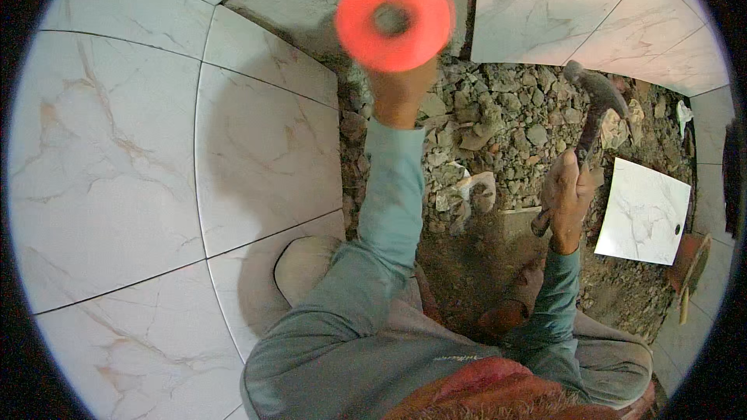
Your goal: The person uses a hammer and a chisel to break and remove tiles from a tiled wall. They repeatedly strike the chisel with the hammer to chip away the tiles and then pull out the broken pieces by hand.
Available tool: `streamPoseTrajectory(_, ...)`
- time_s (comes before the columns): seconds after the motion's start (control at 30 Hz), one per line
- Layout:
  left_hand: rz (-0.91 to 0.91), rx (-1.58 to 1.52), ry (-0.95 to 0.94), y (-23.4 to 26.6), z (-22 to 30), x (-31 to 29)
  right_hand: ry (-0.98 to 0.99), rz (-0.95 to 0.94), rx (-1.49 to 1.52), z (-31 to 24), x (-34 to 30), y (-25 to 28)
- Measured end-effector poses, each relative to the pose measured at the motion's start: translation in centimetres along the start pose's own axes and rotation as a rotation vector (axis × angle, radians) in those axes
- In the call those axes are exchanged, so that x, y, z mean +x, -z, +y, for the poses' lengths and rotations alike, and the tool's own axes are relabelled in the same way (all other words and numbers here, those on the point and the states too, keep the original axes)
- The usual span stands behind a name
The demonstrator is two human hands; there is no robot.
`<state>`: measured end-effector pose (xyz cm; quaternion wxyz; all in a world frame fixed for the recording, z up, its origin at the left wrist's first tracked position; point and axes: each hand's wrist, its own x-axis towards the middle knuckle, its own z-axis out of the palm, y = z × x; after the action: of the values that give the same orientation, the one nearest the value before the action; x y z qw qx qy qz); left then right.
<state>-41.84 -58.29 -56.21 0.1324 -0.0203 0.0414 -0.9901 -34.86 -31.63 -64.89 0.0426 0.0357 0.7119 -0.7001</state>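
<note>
My left hand (402, 97) is stretched out ahead over broken rubble (506, 120), at the corner of the tiling. It is closed below a bright red round guard (426, 27) with a grey middle, which looks like a guarded chisel seen end-on. Motion smears it, and its shaft is hidden. To the right, my right hand (570, 194) grips the handle of a claw hammer (603, 97). The hammer's head points up and away, apart from the guard. Beside the right hand lies a loose white marbled tile piece (644, 214) with a dark spot.
Large marbled tiles (117, 163) spread along the left, and more tiles (552, 8) border the rubble at the far right. Crumpled clear plastic (463, 190) lies among the stones. A brown object with a rounded edge (689, 260) rests past the loose tile piece. My bent knees flank the dirt.
</note>
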Motion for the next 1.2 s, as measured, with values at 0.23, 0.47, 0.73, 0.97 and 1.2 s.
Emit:
streamPoseTrajectory(0.23, -0.533, 1.164, -1.297, -4.1, 5.9, -1.1, 0.082, -0.072, -0.196, 0.0, -0.6, -1.6)
streamPoseTrajectory(0.47, -0.806, 1.246, -1.326, -4.5, 8.2, 0.9, 0.032, -0.119, -0.175, -0.8, -1.5, -2.4)
streamPoseTrajectory(0.73, -0.884, 1.489, -1.255, -2.9, 10.2, 2.9, 0.062, -0.139, -0.177, -1.4, -1.9, -3.1)
streamPoseTrajectory(0.97, -0.55, 1.583, -1.498, -2.9, 7.4, 2.4, 0.159, -0.143, -0.26, -1.2, -2.0, -4.6)
streamPoseTrajectory(1.2, -0.366, 1.451, -1.084, -2.3, 8.7, 1.1, 0.013, -0.319, -0.22, -1.1, -2.5, -6.1)
